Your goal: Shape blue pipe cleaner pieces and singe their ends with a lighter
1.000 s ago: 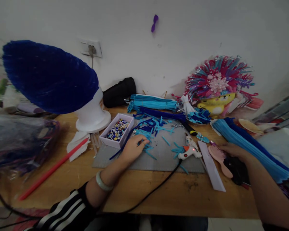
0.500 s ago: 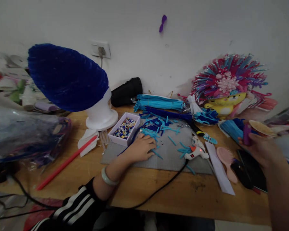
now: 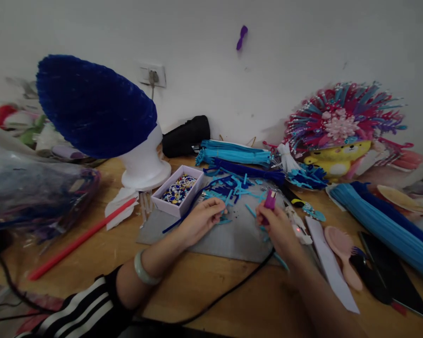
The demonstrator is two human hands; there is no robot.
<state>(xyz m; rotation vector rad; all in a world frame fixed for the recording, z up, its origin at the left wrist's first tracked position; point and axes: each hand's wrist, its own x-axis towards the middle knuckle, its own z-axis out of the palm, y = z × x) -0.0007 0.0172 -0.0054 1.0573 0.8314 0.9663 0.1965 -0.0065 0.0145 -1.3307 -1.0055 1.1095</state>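
Note:
My left hand, with a pale bracelet at the wrist, is closed in a pinch on a light blue stick above the grey mat. In my right hand is a purple lighter, upright in the closed fingers; no flame shows. Cut light and dark blue pieces lie scattered on the mat behind my hands. A box of beads stands left of them. My right forearm and hand partly cover the white glue gun, whose red light shows.
At the left, a dark blue headpiece sits on a white foam head. A red stick lies before it. To the right are a pink brush, a black phone-like slab and blue bundles. The glue gun's cord crosses the front.
My right hand has come from the far right to the middle with the purple lighter. My left hand has lifted from the mat and pinched a blue stick.

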